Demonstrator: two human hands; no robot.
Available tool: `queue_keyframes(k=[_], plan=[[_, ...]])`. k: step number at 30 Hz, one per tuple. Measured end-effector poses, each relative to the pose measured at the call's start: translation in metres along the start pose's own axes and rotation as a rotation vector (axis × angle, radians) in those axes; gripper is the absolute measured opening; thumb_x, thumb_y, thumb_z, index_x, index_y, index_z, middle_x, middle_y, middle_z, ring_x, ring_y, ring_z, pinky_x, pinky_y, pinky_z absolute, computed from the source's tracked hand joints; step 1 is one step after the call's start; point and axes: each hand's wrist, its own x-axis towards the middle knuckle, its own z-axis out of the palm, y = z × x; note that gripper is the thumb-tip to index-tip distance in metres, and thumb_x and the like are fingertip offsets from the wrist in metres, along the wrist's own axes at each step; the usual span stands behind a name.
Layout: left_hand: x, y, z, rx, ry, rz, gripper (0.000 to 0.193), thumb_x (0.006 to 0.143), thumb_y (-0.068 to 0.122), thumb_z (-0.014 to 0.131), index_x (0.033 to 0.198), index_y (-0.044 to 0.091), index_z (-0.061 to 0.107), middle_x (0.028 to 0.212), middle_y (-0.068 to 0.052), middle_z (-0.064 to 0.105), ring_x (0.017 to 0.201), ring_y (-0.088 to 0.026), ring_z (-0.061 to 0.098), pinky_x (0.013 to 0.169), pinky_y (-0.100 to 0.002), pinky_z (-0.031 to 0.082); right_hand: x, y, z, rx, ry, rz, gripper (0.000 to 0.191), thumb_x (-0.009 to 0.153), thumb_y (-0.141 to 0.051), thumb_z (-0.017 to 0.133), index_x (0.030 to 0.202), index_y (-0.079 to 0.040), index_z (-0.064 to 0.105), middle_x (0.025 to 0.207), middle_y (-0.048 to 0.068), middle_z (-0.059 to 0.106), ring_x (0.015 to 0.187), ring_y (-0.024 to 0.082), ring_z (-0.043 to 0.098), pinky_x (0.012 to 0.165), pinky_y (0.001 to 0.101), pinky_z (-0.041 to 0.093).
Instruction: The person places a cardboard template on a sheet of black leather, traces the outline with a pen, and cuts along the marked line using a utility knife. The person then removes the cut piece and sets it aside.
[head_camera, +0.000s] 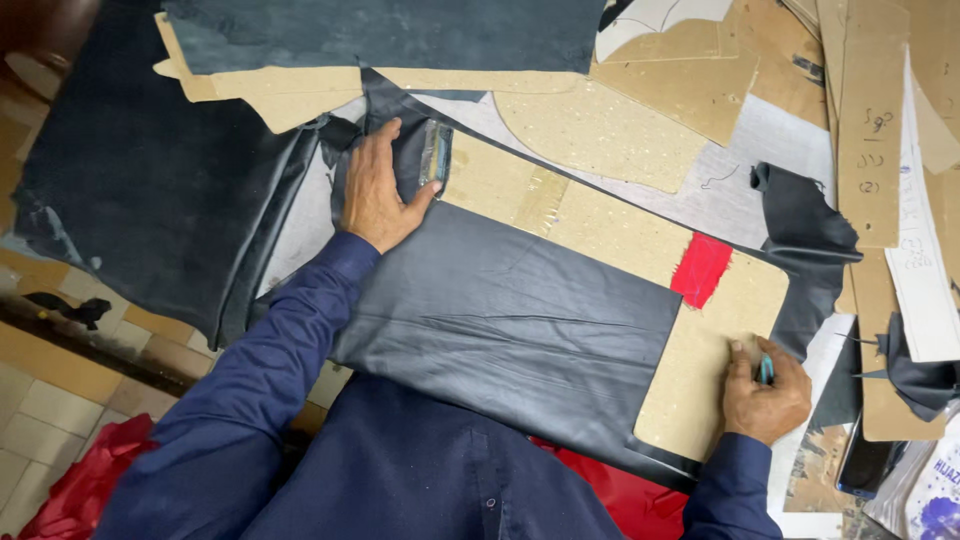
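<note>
Left hand (378, 190) lies flat on leather (510, 320); right hand (765, 395) pinches a knife (766, 370) at the board (700, 370) edge, below a red patch (701, 268).

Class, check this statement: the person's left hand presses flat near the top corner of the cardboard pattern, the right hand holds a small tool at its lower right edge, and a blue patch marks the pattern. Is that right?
Not quite. The patch on the cardboard pattern is red, not blue, as the head view shows. The rest holds: left hand flat near the top corner, right hand holding a small tool at the lower right edge.
</note>
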Motion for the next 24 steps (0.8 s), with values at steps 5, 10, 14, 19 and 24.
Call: queue_keyframes(k=[5, 10, 14, 19, 24], plan=[[0.023, -0.037, -0.044, 0.285, -0.069, 0.065, 0.073, 0.089, 0.035, 0.080, 0.148, 0.003, 0.050, 0.150, -0.013, 0.050, 0.131, -0.035, 0.044, 0.100, -0.052, 0.036, -0.015, -0.008, 0.015, -0.028, 0.055, -0.008, 0.024, 0.092, -0.015, 0.086, 0.114, -0.007, 0.080, 0.121, 0.012, 0.074, 0.110, 0.030, 0.066, 0.102, 0.0411, 0.054], [0.054, -0.042, -0.053, 0.347, -0.027, 0.002, 0.069, 0.086, 0.032, 0.083, 0.144, 0.006, 0.057, 0.136, -0.011, 0.056, 0.120, -0.034, 0.050, 0.098, -0.049, 0.041, -0.020, -0.010, 0.020, -0.060, 0.060, -0.011, 0.023, 0.094, -0.014, 0.085, 0.115, -0.007, 0.079, 0.124, 0.011, 0.074, 0.114, 0.029, 0.065, 0.105, 0.0408, 0.053], [0.088, -0.049, -0.057, 0.316, 0.102, 0.128, 0.065, 0.079, 0.031, 0.090, 0.133, 0.007, 0.065, 0.118, -0.013, 0.062, 0.109, -0.034, 0.055, 0.094, -0.044, 0.046, -0.020, -0.014, 0.023, -0.078, 0.063, -0.019, 0.023, 0.093, -0.013, 0.085, 0.114, -0.007, 0.079, 0.122, 0.011, 0.074, 0.113, 0.029, 0.065, 0.104, 0.0407, 0.053], [0.115, -0.066, -0.057, 0.190, 0.013, 0.140, 0.023, 0.079, 0.023, 0.091, 0.095, 0.015, 0.076, 0.099, -0.003, 0.067, 0.101, -0.030, 0.058, 0.090, -0.042, 0.048, -0.020, -0.020, 0.024, -0.062, 0.050, 0.013, 0.021, 0.094, -0.012, 0.084, 0.114, -0.008, 0.079, 0.122, 0.011, 0.074, 0.110, 0.029, 0.064, 0.102, 0.0409, 0.052], [0.121, -0.074, -0.053, 0.113, 0.037, 0.174, 0.017, 0.081, 0.014, 0.087, 0.086, 0.014, 0.072, 0.087, 0.001, 0.067, 0.094, -0.028, 0.059, 0.082, -0.043, 0.047, -0.019, -0.020, 0.025, -0.103, 0.054, -0.045, 0.023, 0.093, -0.012, 0.084, 0.115, -0.007, 0.078, 0.122, 0.011, 0.074, 0.113, 0.030, 0.064, 0.105, 0.0413, 0.052]])
